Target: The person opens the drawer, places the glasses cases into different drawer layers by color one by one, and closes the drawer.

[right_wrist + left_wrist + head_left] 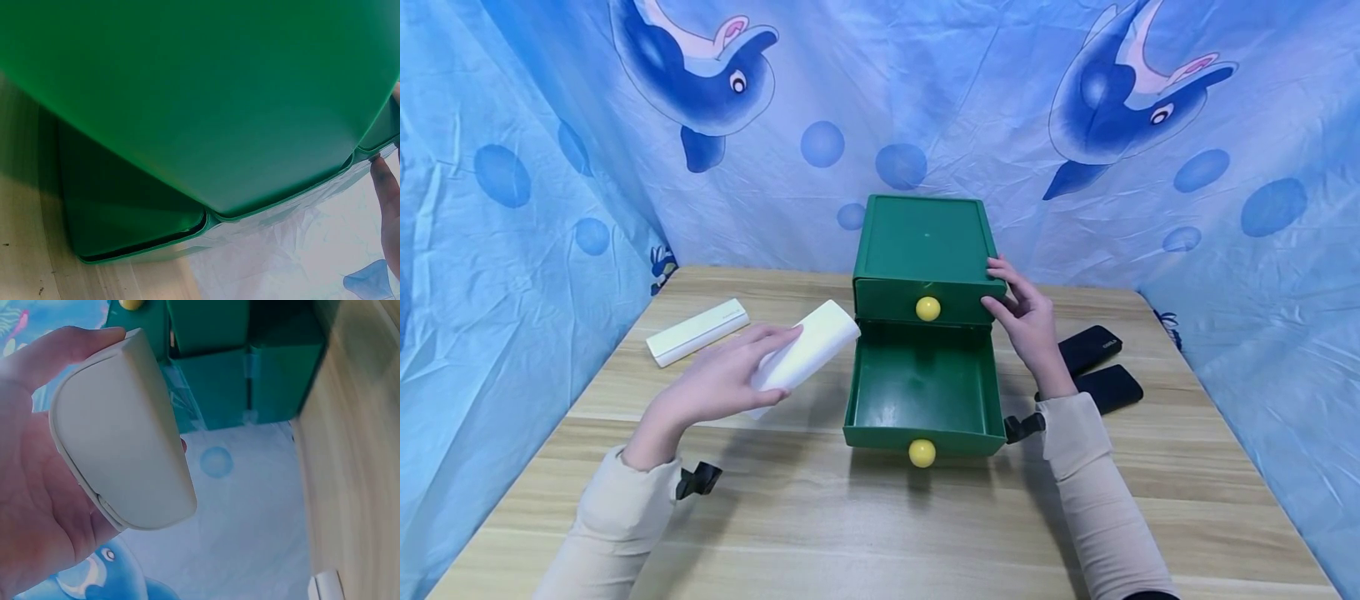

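Observation:
A white glasses case [811,346] is held up off the table in my left hand [718,379], thumb on one side and fingers on the other. Its rounded end and lid seam show in the left wrist view. To the right of the case stands a green drawer box [927,237]. The lower drawer [880,437] is pulled out, its green floor in view. My right hand [1032,329] touches the box's upper right front corner, fingers extended along the side and thumb at the front. In the right wrist view, the green drawer side [206,94] fills most of the frame.
A second white case [698,332] lies on the wooden table [880,542] at the left. Two black cases, one [1087,348] behind the other [1109,388], lie beyond my right forearm. A blue dolphin-print curtain [955,83] closes off the back and sides.

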A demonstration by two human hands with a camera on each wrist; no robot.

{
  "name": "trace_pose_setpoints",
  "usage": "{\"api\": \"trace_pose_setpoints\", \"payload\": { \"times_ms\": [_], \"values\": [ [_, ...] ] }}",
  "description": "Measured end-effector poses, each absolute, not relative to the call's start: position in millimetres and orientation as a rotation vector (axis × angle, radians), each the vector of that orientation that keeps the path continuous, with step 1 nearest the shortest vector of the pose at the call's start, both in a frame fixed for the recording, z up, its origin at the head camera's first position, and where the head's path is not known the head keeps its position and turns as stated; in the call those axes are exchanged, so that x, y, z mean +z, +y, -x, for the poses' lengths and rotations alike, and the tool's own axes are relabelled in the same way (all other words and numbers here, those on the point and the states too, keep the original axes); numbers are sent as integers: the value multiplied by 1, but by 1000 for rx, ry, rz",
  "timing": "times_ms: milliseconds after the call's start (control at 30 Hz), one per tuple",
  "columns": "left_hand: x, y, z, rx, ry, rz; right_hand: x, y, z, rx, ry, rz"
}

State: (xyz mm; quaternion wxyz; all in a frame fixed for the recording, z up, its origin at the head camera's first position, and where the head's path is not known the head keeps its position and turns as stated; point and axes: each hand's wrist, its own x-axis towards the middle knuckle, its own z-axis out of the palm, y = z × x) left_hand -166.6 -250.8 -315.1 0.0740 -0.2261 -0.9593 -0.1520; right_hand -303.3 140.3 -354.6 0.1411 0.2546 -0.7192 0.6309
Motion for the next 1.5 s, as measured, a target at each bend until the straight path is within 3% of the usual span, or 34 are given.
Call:
{"api": "trace_pose_setpoints", "payload": {
  "times_ms": [700, 1500],
  "values": [
    [-299, -205, 162, -291, -2723, 963, -353, 139, 302, 1833, -2080, -723],
    [-296, -152, 186, -136, -2667, 1225, -354, 140, 303, 1827, -2067, -732]
  ]
}}
